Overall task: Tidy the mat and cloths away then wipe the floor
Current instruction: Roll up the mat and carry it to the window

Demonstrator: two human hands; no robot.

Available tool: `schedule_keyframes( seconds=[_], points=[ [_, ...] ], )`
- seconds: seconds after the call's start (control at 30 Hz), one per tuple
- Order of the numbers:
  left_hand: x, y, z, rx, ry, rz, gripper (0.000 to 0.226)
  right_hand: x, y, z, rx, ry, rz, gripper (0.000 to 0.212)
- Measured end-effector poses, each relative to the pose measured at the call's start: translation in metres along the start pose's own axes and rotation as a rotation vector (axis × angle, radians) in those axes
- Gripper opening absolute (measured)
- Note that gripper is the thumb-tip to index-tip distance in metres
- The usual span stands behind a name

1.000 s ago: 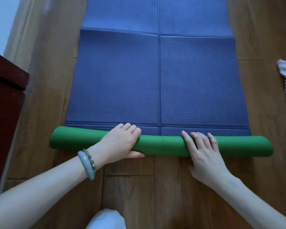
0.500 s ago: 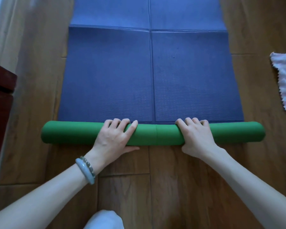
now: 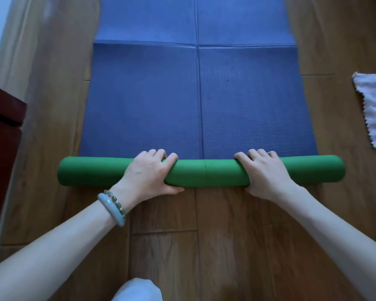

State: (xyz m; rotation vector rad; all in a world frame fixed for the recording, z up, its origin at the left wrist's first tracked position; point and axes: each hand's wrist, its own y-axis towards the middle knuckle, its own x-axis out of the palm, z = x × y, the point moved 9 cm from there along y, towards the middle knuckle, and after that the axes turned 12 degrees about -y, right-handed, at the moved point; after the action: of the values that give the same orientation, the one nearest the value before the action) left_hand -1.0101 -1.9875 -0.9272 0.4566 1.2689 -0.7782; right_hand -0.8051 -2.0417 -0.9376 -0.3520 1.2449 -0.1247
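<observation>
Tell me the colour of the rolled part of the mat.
Green, on the roll; the flat part is blue. Head view shows it.

both arms reach forward, elbows low, forearms converging a little toward the hands. left hand (image 3: 149, 173) sits palm down, fingers (image 3: 159, 153) curled over the far side of what it grips, thumb tucked underneath on the near side. a pale bangle (image 3: 111, 210) and a beaded bracelet (image 3: 115, 199) ring the left wrist, just behind the hand. right hand (image 3: 264, 172) mirrors it out to the side, knuckles up, fingers hooked over the far edge, thumb wrapped low. both wrists are bent slightly back.
</observation>
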Motion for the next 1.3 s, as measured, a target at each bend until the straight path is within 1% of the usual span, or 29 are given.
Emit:
schedule_keyframes(
  seconds=[0.1,0.17,0.23,0.3,0.43,0.5,0.57,0.6,0.7,0.77,0.83,0.87,0.93,0.97,1.03,1.07,1.1,1.13,1.17,1.23,1.27,1.3],
  points=[
    [0.001,-0.009,-0.002,-0.035,-0.065,-0.093,0.07,0.0,-0.007,-0.012,-0.061,0.083,-0.141,0.064],
    [0.009,-0.025,-0.003,-0.058,-0.13,-0.173,0.068,0.002,-0.019,-0.025,-0.098,0.136,-0.231,0.063],
    [0.015,-0.044,0.001,-0.057,-0.169,-0.198,0.066,0.005,-0.034,-0.04,-0.141,0.159,-0.291,0.064],
    [0.015,-0.058,0.006,-0.025,-0.155,-0.132,0.066,0.009,-0.044,-0.051,-0.176,0.16,-0.317,0.065],
    [0.004,-0.07,0.02,0.127,-0.05,0.088,0.071,0.012,-0.038,-0.048,-0.158,0.209,-0.358,0.063],
    [0.005,-0.075,0.028,0.175,0.008,0.128,0.071,0.009,-0.034,-0.045,-0.16,0.216,-0.299,0.061],
    [0.009,-0.078,0.029,0.165,0.055,0.124,0.076,0.008,-0.033,-0.044,-0.18,0.233,-0.241,0.063],
    [0.01,-0.077,0.028,0.152,0.063,0.116,0.078,0.007,-0.032,-0.043,-0.184,0.263,-0.247,0.066],
    [0.008,-0.061,0.018,0.139,0.036,0.077,0.074,0.006,-0.022,-0.036,-0.177,0.392,-0.351,0.076],
    [0.008,-0.046,0.01,0.131,-0.01,0.0,0.072,0.0,-0.018,-0.028,-0.182,0.411,-0.409,0.075],
    [0.008,-0.031,0.002,0.113,-0.086,-0.112,0.073,-0.006,-0.022,-0.023,-0.164,0.341,-0.387,0.077],
    [0.01,-0.023,-0.003,0.08,-0.141,-0.192,0.074,-0.007,-0.027,-0.024,-0.139,0.289,-0.351,0.083],
    [0.019,-0.014,-0.015,-0.011,-0.252,-0.366,0.077,-0.008,-0.037,-0.033,-0.081,0.145,-0.21,0.098],
    [0.023,-0.012,-0.019,-0.033,-0.289,-0.416,0.077,-0.005,-0.041,-0.039,-0.044,0.099,-0.147,0.103],
    [0.025,-0.011,-0.02,-0.04,-0.332,-0.436,0.077,-0.002,-0.04,-0.041,0.026,0.068,0.001,0.1],
    [0.023,-0.011,-0.02,-0.03,-0.336,-0.411,0.077,-0.002,-0.037,-0.039,0.051,0.056,0.047,0.095],
    [0.017,-0.011,-0.017,0.007,-0.321,-0.342,0.078,-0.002,-0.034,-0.036,0.064,0.049,0.072,0.09],
    [0.009,-0.012,-0.013,0.066,-0.275,-0.246,0.078,-0.004,-0.03,-0.034,0.065,0.049,0.062,0.085],
    [-0.001,-0.015,-0.008,0.116,-0.215,-0.135,0.077,-0.005,-0.025,-0.032,0.063,0.044,0.031,0.081],
    [-0.016,-0.026,-0.006,0.11,-0.116,0.065,0.077,-0.005,-0.014,-0.031,0.005,0.03,-0.09,0.077],
    [-0.018,-0.032,-0.005,0.083,-0.073,0.117,0.08,-0.003,-0.008,-0.03,-0.028,0.057,-0.148,0.076],
    [-0.016,-0.038,-0.002,0.062,-0.025,0.132,0.086,-0.002,-0.003,-0.028,-0.048,0.099,-0.195,0.076]
  ],
)
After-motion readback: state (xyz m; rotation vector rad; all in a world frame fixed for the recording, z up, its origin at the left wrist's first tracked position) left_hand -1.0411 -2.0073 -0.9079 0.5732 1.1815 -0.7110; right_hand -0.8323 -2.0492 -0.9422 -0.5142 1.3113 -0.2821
